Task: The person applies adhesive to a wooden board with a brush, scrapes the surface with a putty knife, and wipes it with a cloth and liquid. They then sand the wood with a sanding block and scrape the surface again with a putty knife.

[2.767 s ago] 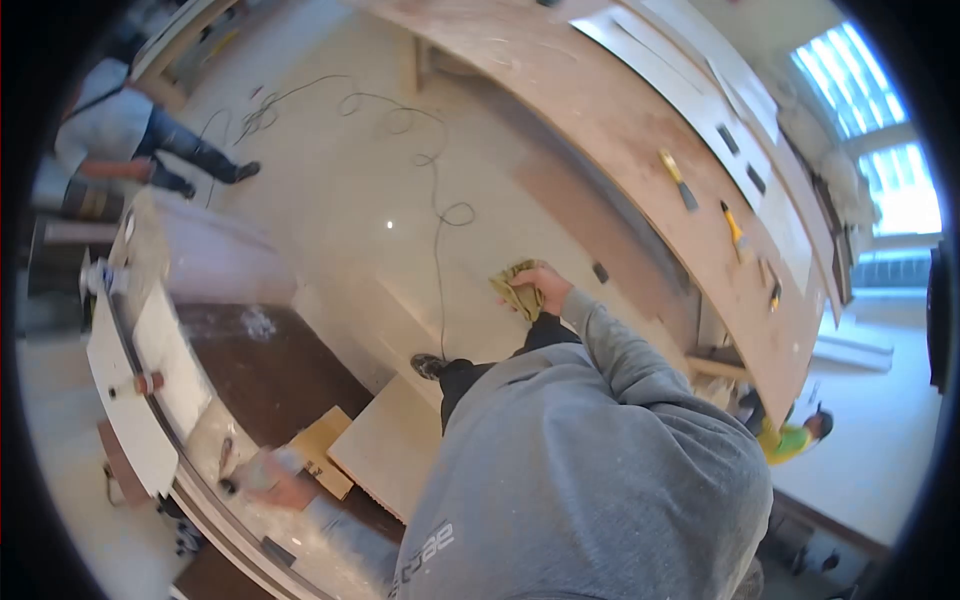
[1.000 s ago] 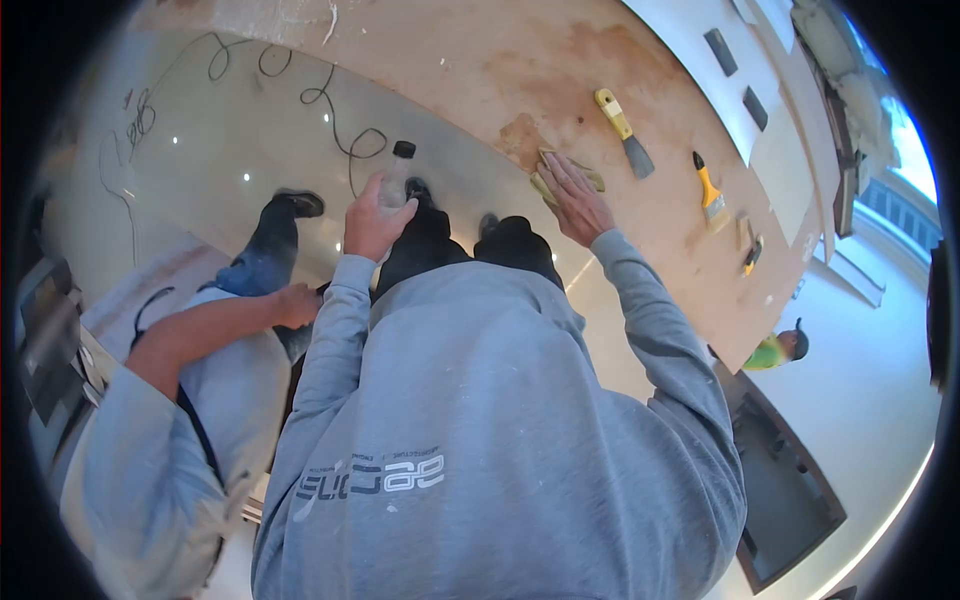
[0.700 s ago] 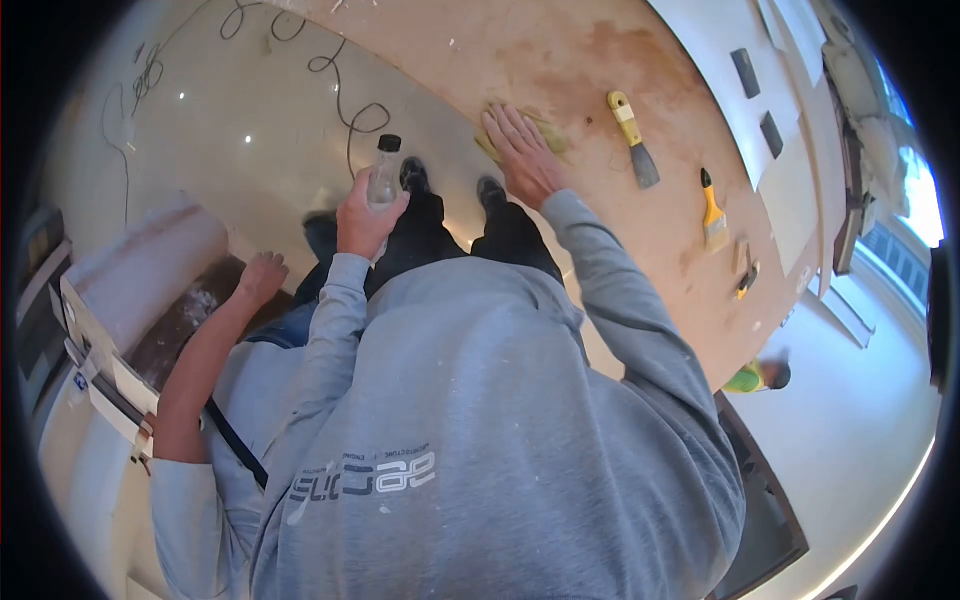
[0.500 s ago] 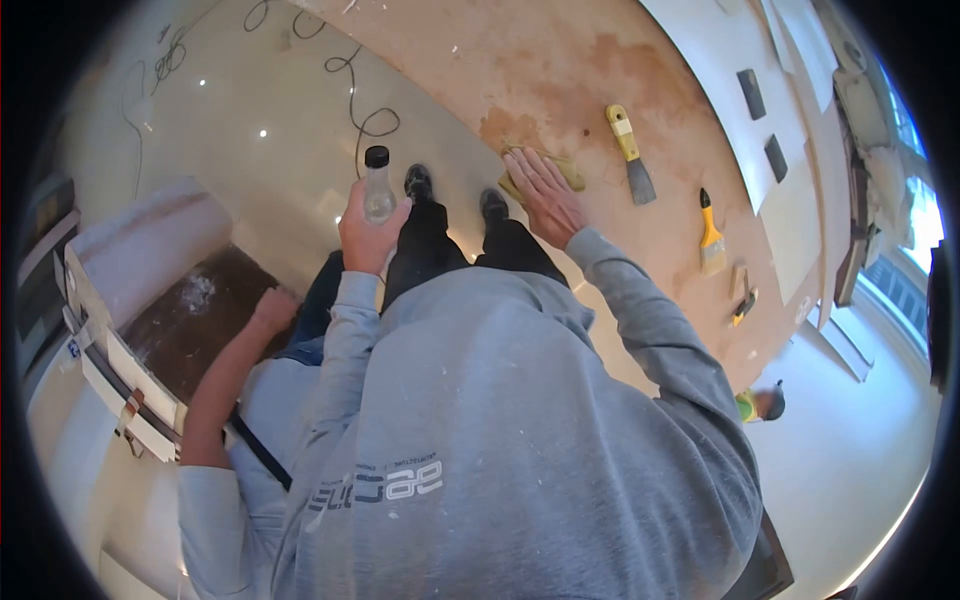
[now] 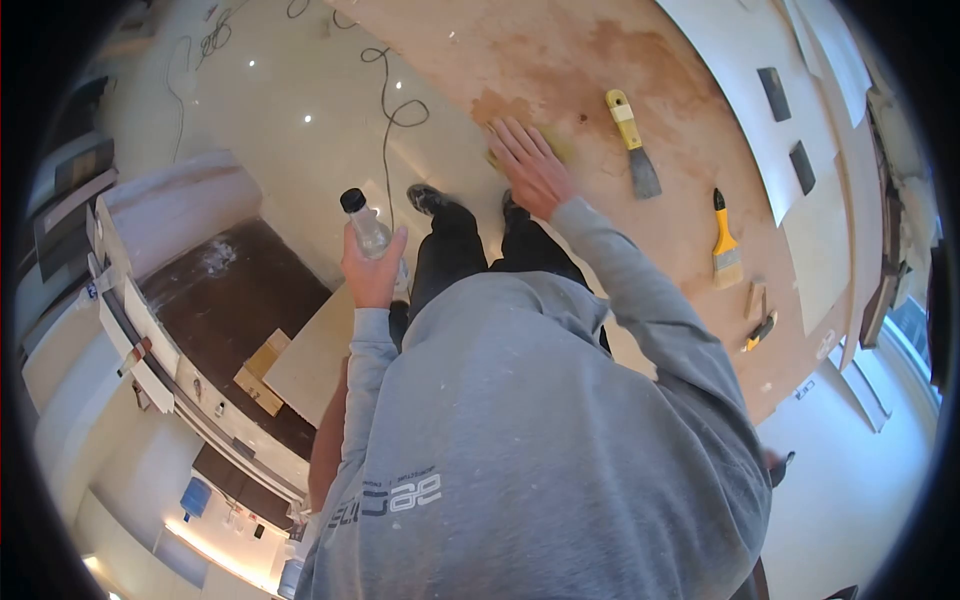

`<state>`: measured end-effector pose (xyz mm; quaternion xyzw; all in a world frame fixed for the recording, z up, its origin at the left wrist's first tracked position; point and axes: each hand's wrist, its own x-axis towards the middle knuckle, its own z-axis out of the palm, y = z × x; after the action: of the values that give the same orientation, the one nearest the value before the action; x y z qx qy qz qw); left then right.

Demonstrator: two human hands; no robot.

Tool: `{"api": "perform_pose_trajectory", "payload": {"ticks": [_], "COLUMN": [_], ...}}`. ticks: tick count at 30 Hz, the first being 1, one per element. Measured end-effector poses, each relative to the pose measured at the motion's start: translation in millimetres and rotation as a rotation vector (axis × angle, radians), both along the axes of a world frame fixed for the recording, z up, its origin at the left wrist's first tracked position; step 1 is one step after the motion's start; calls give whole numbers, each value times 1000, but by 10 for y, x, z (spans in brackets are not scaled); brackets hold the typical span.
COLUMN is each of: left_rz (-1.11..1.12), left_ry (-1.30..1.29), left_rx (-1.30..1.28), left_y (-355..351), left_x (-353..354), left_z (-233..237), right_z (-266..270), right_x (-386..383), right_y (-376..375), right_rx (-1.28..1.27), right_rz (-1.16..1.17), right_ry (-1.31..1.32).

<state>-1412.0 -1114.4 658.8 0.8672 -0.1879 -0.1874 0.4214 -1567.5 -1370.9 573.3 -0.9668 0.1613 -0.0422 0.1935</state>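
My left hand (image 5: 372, 274) is wrapped round a clear plastic bottle (image 5: 371, 236) with a black cap, held slightly tilted over the floor. On the wooden tabletop my right hand (image 5: 536, 172) lies flat, fingers stretched out, over a yellowish cloth (image 5: 558, 148). Much of that cloth is hidden beneath the palm. Just beyond the fingers, the wood has darker, damp-looking patches (image 5: 500, 103). A scraper (image 5: 632, 145) with a yellow handle rests to the right of this hand. Farther right lies a paintbrush (image 5: 725, 242) with a yellow and black handle.
A small yellow-and-black tool (image 5: 762, 332) and dark rectangular pads (image 5: 773, 93) lie toward the right. A loose cable (image 5: 400, 112) curls across the floor. At left stands an open box-like unit with a brown panel (image 5: 220, 300). Another person's arm (image 5: 327, 440) shows beside my left sleeve.
The view has turned, bringing more of the left side in. My right hand has slid over the tabletop with the cloth. The bottle leans more, and the person at left is mostly hidden.
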Motion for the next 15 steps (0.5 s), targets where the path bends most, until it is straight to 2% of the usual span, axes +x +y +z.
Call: {"api": "perform_pose_trajectory", "payload": {"ticks": [2,5,7,8,10,13,15], "left_rz": [12,-17,-4,28,90,4,-45], "left_ry": [12,-17,-93,-52,31,-89,-15], "left_rx": [17,34,-1,-21,-55,-67,-64], "left_y": [47,95,121,129,170,232,231], "left_x": [-82,-65,26,62,109,280,419], "left_z": [69,245,227,244,303,173,242], "right_z": [-69,-67,-60,-55,-22,-67,-26], "right_x": [429,406,-163,-335,-222,295,350], "right_y": [-106,-39,125,185,215,201,228], "right_rx": [-31,43,6,-10,-29,-31,-6], "right_rz": [-14,-30,-37,-37,-67,-145,-166], "right_ry": [-76,-100,-42,-13,-31,-40,-34]}}
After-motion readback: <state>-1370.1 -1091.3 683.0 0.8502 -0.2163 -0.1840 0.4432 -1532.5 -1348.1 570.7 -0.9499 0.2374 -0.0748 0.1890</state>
